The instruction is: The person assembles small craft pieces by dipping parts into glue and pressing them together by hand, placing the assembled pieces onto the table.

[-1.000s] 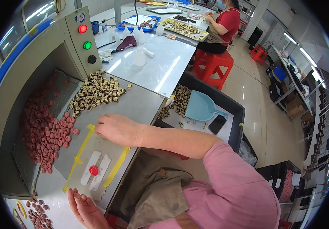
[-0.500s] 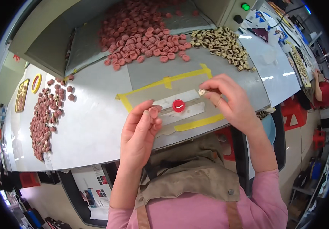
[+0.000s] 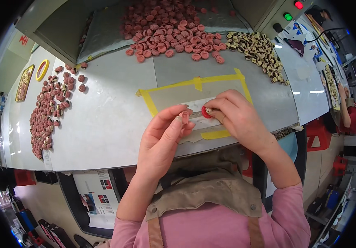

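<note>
Fingers of the left hand are curling around one pink shell; the right hand, palm downward, is pinching one pale piece at the red disc.

Pink cup, red disc, yellow tape

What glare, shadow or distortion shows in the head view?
Head view, centre: the pink piece in the left hand reads fairly clearly; head view, right: white glare streaks the side table; head view, top: the pink pile darkens toward its back; head view overall: fisheye bends the worktable, black fills the corners.
</note>
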The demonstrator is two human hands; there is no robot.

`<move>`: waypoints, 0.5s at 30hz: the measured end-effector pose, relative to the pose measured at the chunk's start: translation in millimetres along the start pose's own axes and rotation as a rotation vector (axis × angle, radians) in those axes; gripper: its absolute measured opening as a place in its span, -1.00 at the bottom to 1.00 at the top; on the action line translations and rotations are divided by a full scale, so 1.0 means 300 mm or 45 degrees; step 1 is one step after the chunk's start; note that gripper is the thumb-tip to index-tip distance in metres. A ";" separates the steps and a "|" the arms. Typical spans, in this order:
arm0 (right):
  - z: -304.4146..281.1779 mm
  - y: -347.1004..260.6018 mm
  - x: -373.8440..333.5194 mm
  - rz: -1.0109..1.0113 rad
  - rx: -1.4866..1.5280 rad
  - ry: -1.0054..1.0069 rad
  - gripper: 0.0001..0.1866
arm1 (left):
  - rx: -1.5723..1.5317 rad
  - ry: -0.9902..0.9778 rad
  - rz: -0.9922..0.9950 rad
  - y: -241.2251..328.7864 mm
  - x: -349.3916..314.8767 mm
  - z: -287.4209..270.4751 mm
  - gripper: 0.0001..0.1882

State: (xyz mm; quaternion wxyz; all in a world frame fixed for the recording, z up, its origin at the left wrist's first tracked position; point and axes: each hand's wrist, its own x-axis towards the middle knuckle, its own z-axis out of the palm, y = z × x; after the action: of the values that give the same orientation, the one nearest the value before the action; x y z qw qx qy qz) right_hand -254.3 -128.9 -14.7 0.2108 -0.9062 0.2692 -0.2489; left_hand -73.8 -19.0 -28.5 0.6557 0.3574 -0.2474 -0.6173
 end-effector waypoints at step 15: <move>0.071 -0.098 -0.023 0.093 0.500 0.251 -0.82 | 0.366 0.041 0.171 -0.036 -0.004 0.032 -0.74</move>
State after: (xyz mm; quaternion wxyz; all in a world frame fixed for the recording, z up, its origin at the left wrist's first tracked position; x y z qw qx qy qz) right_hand -235.9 -97.0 -18.5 0.3648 -0.8087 0.2677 -0.3759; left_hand -88.1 -19.3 -30.8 0.6416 0.4399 -0.3461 -0.5245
